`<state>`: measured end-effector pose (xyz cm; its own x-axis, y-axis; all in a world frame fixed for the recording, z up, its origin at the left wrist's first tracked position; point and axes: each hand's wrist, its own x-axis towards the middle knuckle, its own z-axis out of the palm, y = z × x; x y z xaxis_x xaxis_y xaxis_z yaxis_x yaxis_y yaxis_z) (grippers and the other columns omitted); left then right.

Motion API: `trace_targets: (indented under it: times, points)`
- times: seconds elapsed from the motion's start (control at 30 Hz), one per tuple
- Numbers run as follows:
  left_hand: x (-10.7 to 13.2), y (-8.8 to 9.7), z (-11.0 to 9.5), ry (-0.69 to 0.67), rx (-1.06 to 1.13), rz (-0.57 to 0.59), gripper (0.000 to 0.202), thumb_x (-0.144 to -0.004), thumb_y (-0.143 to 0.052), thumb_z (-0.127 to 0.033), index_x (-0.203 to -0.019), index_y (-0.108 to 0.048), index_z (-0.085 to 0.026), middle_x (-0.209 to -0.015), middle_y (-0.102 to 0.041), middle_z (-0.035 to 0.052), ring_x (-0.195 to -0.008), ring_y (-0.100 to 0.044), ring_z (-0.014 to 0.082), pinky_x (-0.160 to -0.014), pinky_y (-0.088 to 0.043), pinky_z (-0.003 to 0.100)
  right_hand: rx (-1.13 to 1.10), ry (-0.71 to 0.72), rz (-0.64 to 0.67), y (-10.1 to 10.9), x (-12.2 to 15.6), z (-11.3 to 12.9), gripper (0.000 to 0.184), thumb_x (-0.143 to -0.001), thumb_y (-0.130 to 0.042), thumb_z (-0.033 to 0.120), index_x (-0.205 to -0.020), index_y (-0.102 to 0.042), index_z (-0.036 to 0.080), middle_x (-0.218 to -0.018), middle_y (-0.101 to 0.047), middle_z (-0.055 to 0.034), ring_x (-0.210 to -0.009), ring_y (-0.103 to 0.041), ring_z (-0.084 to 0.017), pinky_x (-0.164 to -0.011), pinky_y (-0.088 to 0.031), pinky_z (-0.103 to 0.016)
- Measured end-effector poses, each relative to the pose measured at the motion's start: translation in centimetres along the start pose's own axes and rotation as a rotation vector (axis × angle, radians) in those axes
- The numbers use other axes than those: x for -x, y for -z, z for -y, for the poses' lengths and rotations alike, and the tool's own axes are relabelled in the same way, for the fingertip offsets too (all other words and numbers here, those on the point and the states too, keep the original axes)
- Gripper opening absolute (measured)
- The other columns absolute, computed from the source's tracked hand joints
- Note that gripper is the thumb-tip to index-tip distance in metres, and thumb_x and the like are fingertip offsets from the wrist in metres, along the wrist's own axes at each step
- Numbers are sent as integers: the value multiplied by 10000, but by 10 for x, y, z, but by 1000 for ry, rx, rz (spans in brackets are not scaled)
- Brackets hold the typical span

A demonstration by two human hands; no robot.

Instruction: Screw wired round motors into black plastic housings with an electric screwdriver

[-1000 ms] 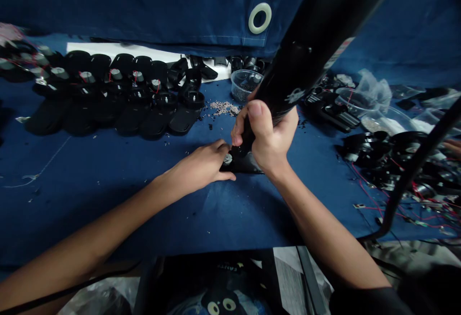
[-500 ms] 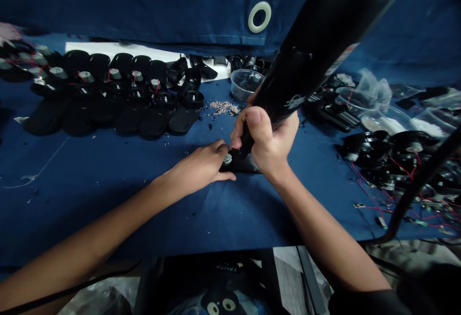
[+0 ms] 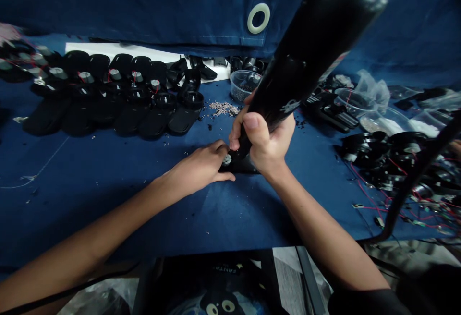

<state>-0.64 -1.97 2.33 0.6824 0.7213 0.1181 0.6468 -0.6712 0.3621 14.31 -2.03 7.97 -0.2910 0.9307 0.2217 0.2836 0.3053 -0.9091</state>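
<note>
While a navy tarp hangs along the top of the frame, a blue cloth-covered table carries rows of black plastic parts at upper left. At centre, the right hand closes firmly around a black handheld tool, its lower end against a black part that the left hand clasps.

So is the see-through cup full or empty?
Partly full: the clear cup has dark little bits in its bottom, and its upper part looks empty.
</note>
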Motion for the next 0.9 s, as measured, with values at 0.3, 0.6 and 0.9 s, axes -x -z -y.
trace_targets:
  times: [0.3,0.6,0.9]
  points:
    - [1,-1,1,-37,2,-30,551,-807,-628,-511,-1166,-473,-123,-1216,-517,146,-1026,-581,281,-854,-475,354,-55,-29,-121,0,-2,-4,584,-775,-438,707,-1205,-406,313,-895,-670,-57,-836,-675,-227,-684,-565,-377]
    - [1,2,-2,-56,12,-43,541,-798,-650,-486,-1150,-469,-116,-1153,-545,134,-1019,-584,272,-883,-476,351,-115,27,-152,0,-4,-13,571,-804,-342,720,-1205,-359,314,-819,-666,-49,-747,-669,-214,-633,-558,-384]
    - [1,2,-2,-38,10,-37,523,-797,-644,-501,-1126,-495,-123,-1179,-530,137,-1034,-580,279,-881,-474,354,-46,-80,-60,1,-5,-4,575,-792,-397,711,-1214,-412,321,-908,-675,-58,-881,-670,-228,-728,-561,-384]
